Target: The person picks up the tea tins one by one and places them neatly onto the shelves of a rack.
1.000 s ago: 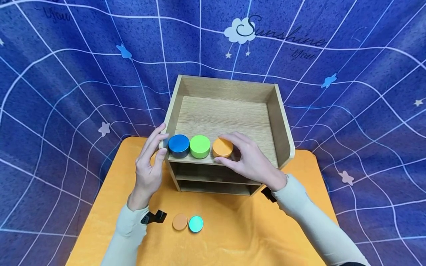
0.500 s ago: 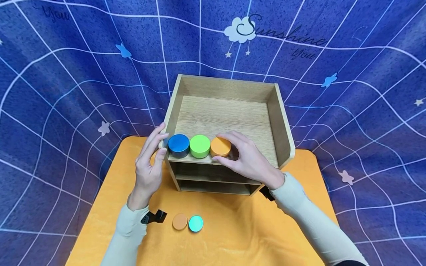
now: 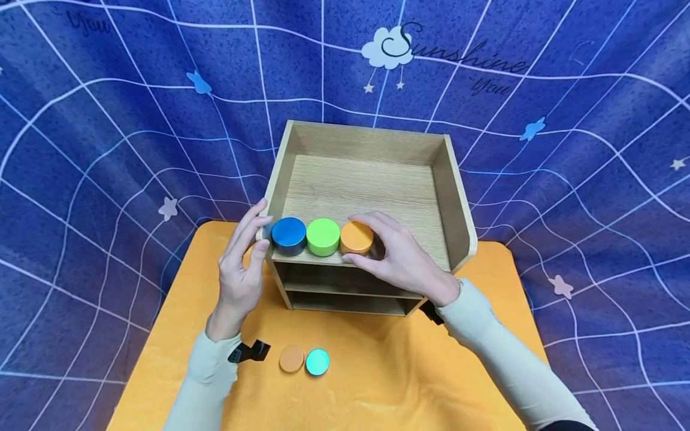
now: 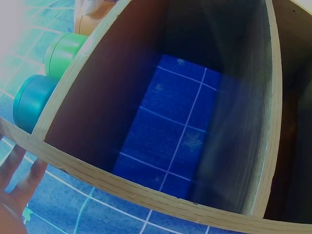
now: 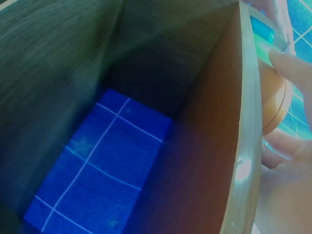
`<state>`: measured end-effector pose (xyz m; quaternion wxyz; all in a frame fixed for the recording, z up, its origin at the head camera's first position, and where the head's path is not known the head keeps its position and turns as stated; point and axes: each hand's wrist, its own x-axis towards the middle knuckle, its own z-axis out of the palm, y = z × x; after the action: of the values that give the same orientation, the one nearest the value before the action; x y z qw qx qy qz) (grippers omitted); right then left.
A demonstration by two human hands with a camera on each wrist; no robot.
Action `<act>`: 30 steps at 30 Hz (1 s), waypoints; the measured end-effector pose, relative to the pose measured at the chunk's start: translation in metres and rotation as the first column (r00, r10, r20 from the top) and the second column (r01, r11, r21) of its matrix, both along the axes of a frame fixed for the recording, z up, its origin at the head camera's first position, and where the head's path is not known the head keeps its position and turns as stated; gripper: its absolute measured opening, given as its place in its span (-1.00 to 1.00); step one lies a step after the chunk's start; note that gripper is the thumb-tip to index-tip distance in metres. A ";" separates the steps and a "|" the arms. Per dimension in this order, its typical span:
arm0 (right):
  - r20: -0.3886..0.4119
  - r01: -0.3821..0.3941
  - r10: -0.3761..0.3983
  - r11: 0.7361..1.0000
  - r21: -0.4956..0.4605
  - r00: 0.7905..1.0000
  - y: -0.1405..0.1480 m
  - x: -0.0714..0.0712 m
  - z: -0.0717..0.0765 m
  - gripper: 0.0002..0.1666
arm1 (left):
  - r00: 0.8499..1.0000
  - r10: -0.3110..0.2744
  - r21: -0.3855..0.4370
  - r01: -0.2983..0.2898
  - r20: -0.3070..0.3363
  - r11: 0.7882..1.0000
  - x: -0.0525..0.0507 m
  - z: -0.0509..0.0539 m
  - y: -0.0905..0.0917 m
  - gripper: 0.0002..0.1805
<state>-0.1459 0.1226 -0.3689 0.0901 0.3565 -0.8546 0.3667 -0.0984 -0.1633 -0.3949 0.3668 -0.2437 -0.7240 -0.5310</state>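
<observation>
Three round lidded pieces stand in a row along the front edge of the wooden shelf unit's top [image 3: 366,185]: blue [image 3: 289,234], green [image 3: 323,236] and orange [image 3: 357,237]. My right hand [image 3: 404,257] pinches the orange one between thumb and fingers, and it stands against the green one. My left hand [image 3: 239,281] rests on the unit's left side panel beside the blue one, fingers fairly straight. In the left wrist view, fingers [image 4: 29,183] touch the panel's edge. The right wrist view shows the orange piece [image 5: 272,95] between thumb and fingers.
On the orange cloth [image 3: 388,383] in front of the unit lie a brown-orange disc [image 3: 291,359] and a turquoise disc [image 3: 317,363], side by side. Lower compartments [image 3: 345,281] open toward the front. A blue patterned curtain [image 3: 215,149] hangs behind and at both sides.
The orange piece has moved slightly left with my right hand, closing the gap to the green one. My left hand has stayed in place.
</observation>
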 end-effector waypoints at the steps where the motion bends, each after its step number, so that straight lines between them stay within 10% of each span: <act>1: -0.001 0.000 0.000 1.000 0.000 1.000 0.000 0.000 0.000 -0.23 | 1.000 0.000 0.000 0.000 0.001 1.000 0.000 0.000 0.000 -0.72; 22: -0.020 -0.008 0.008 1.000 0.005 1.000 0.003 0.000 0.000 -0.23 | 1.000 0.003 -0.004 -0.003 0.001 1.000 0.001 0.000 -0.001 -0.72; 30: -0.045 -0.004 0.003 1.000 -0.008 0.999 0.003 0.001 0.000 -0.21 | 1.000 0.010 -0.016 -0.010 0.015 1.000 -0.012 -0.024 -0.011 -0.69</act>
<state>-0.1454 0.1260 -0.3693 0.1103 0.3658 -0.8503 0.3620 -0.1102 -0.1741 -0.4190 0.3620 -0.2392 -0.7321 -0.5251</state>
